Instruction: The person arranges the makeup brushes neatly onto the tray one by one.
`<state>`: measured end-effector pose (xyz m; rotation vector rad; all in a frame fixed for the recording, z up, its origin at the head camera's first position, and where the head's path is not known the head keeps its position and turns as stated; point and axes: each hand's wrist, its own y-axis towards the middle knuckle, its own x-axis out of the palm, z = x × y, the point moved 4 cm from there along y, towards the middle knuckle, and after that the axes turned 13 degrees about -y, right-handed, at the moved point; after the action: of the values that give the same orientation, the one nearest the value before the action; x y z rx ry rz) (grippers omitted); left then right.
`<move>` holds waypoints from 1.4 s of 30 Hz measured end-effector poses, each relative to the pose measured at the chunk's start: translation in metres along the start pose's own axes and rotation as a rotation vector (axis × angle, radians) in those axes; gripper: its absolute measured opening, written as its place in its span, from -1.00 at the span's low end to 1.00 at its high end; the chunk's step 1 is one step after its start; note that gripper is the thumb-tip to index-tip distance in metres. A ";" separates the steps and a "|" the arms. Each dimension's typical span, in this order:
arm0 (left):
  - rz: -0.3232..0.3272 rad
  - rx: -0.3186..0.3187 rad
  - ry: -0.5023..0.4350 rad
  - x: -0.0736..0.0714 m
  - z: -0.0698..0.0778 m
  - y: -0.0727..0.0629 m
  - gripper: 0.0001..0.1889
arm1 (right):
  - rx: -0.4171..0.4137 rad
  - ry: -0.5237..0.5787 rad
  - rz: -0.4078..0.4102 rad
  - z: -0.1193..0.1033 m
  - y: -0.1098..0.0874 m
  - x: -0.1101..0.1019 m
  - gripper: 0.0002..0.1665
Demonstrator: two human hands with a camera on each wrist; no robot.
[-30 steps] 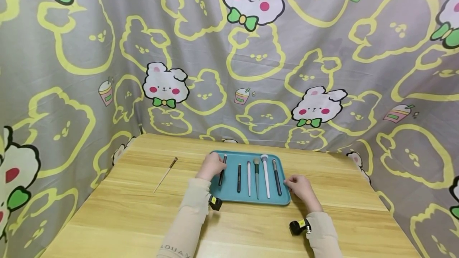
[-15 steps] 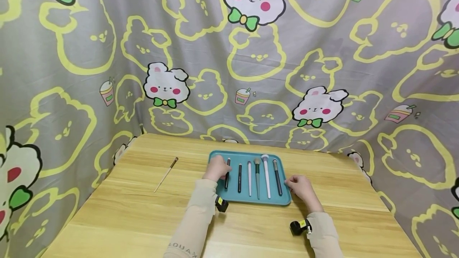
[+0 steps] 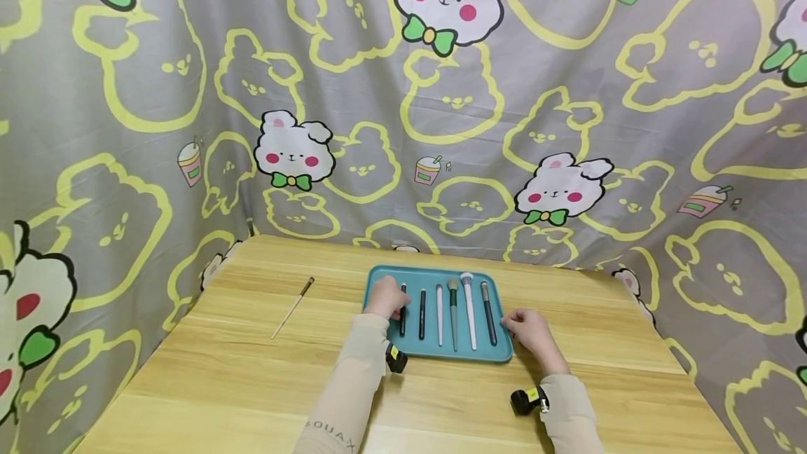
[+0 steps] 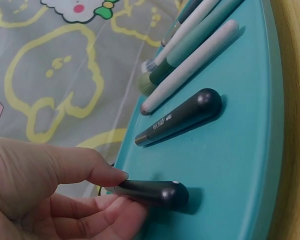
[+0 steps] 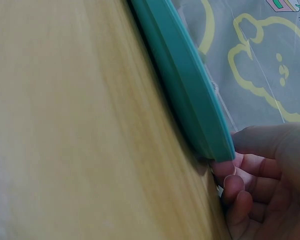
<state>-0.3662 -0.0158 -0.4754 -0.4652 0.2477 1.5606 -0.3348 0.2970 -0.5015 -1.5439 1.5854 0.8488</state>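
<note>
My left hand (image 3: 383, 298) pinches a black-handled makeup brush (image 4: 157, 192) between thumb and fingers at the left side of a teal tray (image 3: 412, 349). In the left wrist view the handle's rounded end points toward the tray's near edge; the hand hides part of the brush. My right hand (image 3: 528, 326) grips the tray's right rim, thumb above and fingers at its underside. Lying side by side in the tray are a short black brush (image 3: 422, 315), a pale slim brush (image 3: 439, 317), a green brush (image 3: 453, 321), a white brush (image 3: 469, 317) and another black brush (image 3: 488, 317).
On the wooden table (image 3: 208, 377), left of the tray, lies a thin brush (image 3: 292, 308) with a light handle and dark tip. A grey patterned curtain (image 3: 353, 90) hangs along the back and sides of the table.
The left hand has carried the black brush rightward within the tray, bringing it nearer to the short black brush and more upright in view. My right hand stays at the rim.
</note>
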 end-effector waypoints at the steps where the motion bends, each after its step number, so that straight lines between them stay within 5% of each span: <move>1: 0.001 -0.004 0.000 0.001 0.000 0.000 -0.64 | 0.001 0.000 0.000 0.000 0.000 0.000 -0.77; 15: -0.003 -0.031 0.035 0.007 0.006 -0.003 -0.69 | 0.001 -0.006 0.002 0.001 0.000 0.000 -0.76; 26: 0.018 -0.046 0.111 0.010 0.008 0.001 -0.91 | -0.007 -0.013 0.009 0.000 0.000 0.000 -0.74; 42: -0.011 -0.043 0.093 0.010 0.010 -0.004 -0.82 | -0.011 -0.001 0.013 0.001 0.001 0.001 -0.76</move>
<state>-0.3639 -0.0024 -0.4708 -0.5727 0.2832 1.5379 -0.3355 0.2979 -0.5028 -1.5419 1.5945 0.8667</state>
